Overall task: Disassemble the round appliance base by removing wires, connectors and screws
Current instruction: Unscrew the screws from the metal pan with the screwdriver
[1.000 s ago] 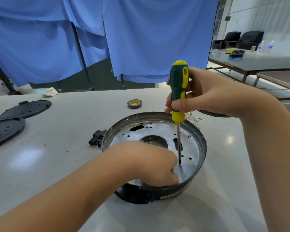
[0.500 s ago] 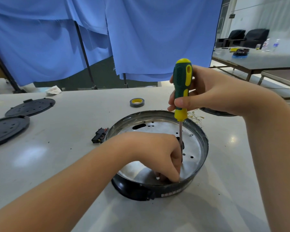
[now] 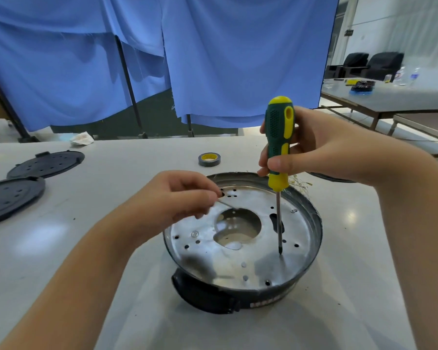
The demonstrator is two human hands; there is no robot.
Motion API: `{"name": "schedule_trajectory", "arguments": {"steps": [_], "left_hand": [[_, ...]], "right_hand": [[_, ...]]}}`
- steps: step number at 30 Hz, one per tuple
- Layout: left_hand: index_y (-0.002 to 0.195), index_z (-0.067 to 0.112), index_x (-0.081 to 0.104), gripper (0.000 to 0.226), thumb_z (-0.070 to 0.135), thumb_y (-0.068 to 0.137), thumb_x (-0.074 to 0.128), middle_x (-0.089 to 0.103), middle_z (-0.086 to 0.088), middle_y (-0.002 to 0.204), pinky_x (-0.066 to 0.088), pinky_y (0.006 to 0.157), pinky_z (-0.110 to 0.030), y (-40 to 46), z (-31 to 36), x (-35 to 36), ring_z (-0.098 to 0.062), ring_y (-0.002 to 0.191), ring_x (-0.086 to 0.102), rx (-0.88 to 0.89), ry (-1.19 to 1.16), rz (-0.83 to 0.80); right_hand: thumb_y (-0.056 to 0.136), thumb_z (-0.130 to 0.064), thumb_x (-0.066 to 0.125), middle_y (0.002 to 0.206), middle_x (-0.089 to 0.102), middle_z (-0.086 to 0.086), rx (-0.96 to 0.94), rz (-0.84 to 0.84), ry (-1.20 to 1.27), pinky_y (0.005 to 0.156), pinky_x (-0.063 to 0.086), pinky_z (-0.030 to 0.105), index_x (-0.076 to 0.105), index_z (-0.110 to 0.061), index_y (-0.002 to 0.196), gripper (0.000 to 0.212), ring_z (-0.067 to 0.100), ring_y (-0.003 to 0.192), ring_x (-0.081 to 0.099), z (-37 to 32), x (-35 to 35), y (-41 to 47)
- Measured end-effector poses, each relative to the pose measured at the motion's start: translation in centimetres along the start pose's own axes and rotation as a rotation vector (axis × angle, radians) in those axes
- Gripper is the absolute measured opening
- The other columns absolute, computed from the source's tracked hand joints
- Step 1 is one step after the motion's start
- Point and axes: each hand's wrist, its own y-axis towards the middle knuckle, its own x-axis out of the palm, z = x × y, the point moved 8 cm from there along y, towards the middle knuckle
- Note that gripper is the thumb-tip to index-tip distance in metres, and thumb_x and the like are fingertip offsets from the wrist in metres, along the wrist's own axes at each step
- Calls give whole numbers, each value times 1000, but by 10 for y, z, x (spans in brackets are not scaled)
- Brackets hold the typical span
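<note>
We are working on the round appliance base point(image 3: 243, 251), which is sitting near the front edge of the white table point(image 3: 111, 178); every place below is given relative to that base. Our right hand point(image 3: 311, 150) is gripping the green and yellow screwdriver point(image 3: 278, 142) by its handle, fingers and thumb curled tight round it, and we are holding it upright with the tip resting on the metal plate in the right part of the base. Our left hand point(image 3: 180, 198) is hovering over the base's left rim, pinching a thin pale piece point(image 3: 226, 205) between thumb and fingertips; it may be a long screw or a pin, but we cannot tell which. We are judging the base to be stiff and fairly light, with a thin metal wall whose edge may be sharp, so the dark plastic skirt at its near side looks the safer place to steady it. The small piece is slick and easy to drop, so a fingertip pinch suits it. Behind the base a roll of tape point(image 3: 209, 159) is lying, and well to the left 2 black perforated covers point(image 3: 13, 195) are resting.
</note>
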Motion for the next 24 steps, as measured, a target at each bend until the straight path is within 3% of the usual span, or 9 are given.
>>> {"name": "schedule_trajectory", "arguments": {"steps": [3,6,10,12,14,17,21,24], "left_hand": [[75,13,77,10,23,72,75,58,0,58,47,54,-18,-8,-22,-32,-10,53,53,-4,-217,182],[71,14,75,25,37,72,66,50,-1,55,42,53,-22,-16,-32,-60,-14,50,43,-17,-204,321],[66,16,72,20,32,77,67,54,3,58,40,47,-19,-29,-28,-100,-9,50,46,82,-415,421],[65,15,72,22,34,75,70,56,2,57,40,45,-18,-36,-35,-114,-9,49,47,48,-299,488],[65,13,73,24,34,76,72,59,3,54,42,46,-17,-40,-54,-121,-10,49,48,-112,6,535],[68,9,72,27,31,83,71,62,2,53,43,49,-21,-33,-85,-108,-11,48,50,-378,375,413],[69,6,66,21,17,87,62,63,3,47,46,46,-23,-23,-101,-81,-13,44,59,-452,420,268],[75,3,65,18,14,88,60,61,2,46,44,49,-27,-22,-102,-77,-17,45,57,-447,413,257]], "right_hand": [[64,-23,74,93,74,4,-4,-2,7,74,57,24,51,-22,112,54,24,89,73,2,1,1],[61,-25,76,93,74,7,-3,12,23,71,56,23,53,-20,111,56,26,88,73,4,-2,2],[58,-38,83,93,74,9,9,26,22,69,56,22,56,-21,109,60,28,88,73,6,-4,4],[59,-36,81,93,74,8,18,42,9,68,56,20,56,-21,109,59,28,87,73,8,-7,5],[58,-36,83,93,74,8,15,45,14,67,57,21,58,-22,108,58,28,87,73,8,-7,6],[46,-48,90,94,73,11,11,31,27,70,58,26,61,-27,105,69,31,88,72,9,-3,7],[47,-48,90,93,73,11,-4,31,25,70,58,27,61,-25,105,70,31,88,72,8,-2,8],[48,-48,90,95,73,11,-1,26,7,70,58,26,60,-24,107,70,31,89,72,7,-2,6]]}}
